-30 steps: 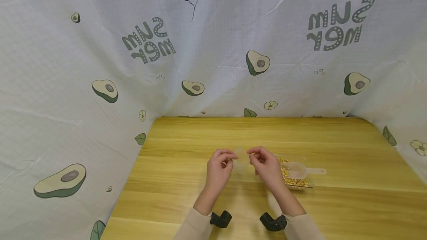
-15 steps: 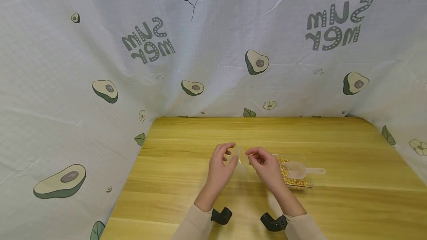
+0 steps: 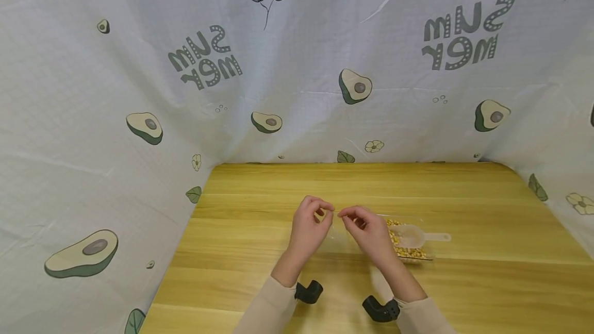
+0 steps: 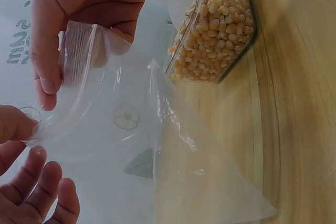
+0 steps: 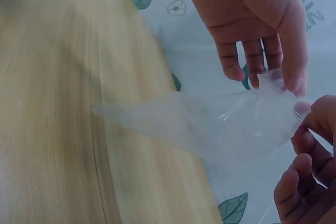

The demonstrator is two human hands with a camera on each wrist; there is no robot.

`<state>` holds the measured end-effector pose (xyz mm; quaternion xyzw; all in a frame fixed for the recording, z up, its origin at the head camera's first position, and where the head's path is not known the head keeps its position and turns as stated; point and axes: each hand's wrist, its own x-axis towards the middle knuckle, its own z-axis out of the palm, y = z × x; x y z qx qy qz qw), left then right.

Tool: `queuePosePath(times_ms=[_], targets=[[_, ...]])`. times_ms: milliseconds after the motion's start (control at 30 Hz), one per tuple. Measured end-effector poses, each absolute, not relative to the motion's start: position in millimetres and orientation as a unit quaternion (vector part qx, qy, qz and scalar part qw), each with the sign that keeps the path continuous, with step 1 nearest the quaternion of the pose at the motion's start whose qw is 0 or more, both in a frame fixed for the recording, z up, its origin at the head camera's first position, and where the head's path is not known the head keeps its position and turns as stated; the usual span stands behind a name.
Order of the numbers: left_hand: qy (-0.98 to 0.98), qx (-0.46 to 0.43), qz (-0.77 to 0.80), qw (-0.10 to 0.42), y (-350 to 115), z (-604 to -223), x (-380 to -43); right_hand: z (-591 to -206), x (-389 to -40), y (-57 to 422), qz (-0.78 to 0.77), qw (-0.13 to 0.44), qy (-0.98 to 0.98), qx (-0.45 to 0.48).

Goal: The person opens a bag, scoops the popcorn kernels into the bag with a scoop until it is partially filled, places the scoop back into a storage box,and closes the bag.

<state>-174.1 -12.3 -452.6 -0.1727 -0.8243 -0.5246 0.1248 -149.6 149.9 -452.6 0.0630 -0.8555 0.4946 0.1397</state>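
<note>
A clear zip-lock bag [image 4: 178, 145] hangs between the two hands over the table, its body tapering to a lower corner. My left hand [image 3: 307, 227] pinches the mouth edge between thumb and fingertips. Opposite it, my right hand [image 3: 369, 231] grips the zip strip with thumb and fingers. The fingertips of both hands are close together at the top of the bag. In the right wrist view the bag [image 5: 173, 124] looks wrinkled, with no contents showing. In the head view the bag is barely visible.
Right of the right hand stands a clear box [image 3: 429, 259] of corn kernels [image 4: 220, 30]. A translucent scoop [image 3: 410, 236] lies on the kernels, its handle sticking out to the right. A patterned white cloth [image 3: 297, 66] surrounds the wooden table [image 3: 260, 262] behind and at the sides.
My left hand spread its fingers at the bag's mouth, then pinched the edge again, slightly farther right and higher. My right hand kept its hold and shifted slightly left.
</note>
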Motion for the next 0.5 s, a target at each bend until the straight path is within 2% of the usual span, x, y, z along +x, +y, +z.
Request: queuePosePath(times_ms=[167, 500], targets=[[-0.813, -0.158, -0.544, 0.134, -10.8, -452.3, -173.9, -453.4, -149.1, 149.8, 0.489, 0.171, -0.852, 0.08], [-0.787, -0.104, -0.585, 0.168, -7.3, -451.2, -174.8, -457.7, -142.5, 146.5, 0.403, 0.279, -0.857, 0.157]])
